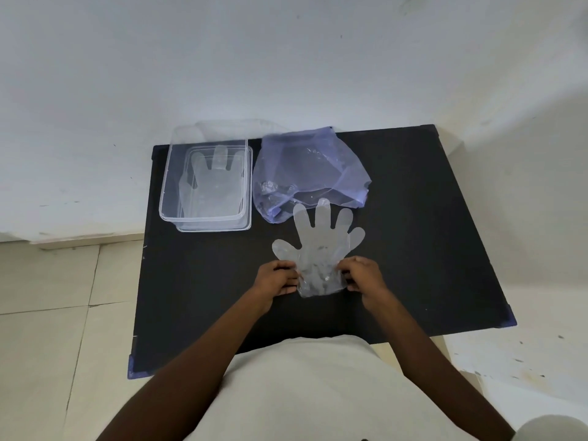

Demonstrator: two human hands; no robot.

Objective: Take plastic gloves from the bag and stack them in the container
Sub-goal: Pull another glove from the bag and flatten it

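Observation:
A clear plastic glove [321,246] lies flat on the black table [413,233], fingers pointing away from me. My left hand [276,279] pinches the left edge of its cuff and my right hand [362,274] pinches the right edge. Behind the glove sits a crumpled bluish plastic bag [305,173] with more clear gloves inside. At the back left stands a clear rectangular container [168,198] with at least one glove [213,183] lying flat in it.
The container rests on its clear lid [216,229]. A white wall rises behind the table, and pale floor tiles [57,313] lie to the left. The table's near corners carry blue tape [132,367].

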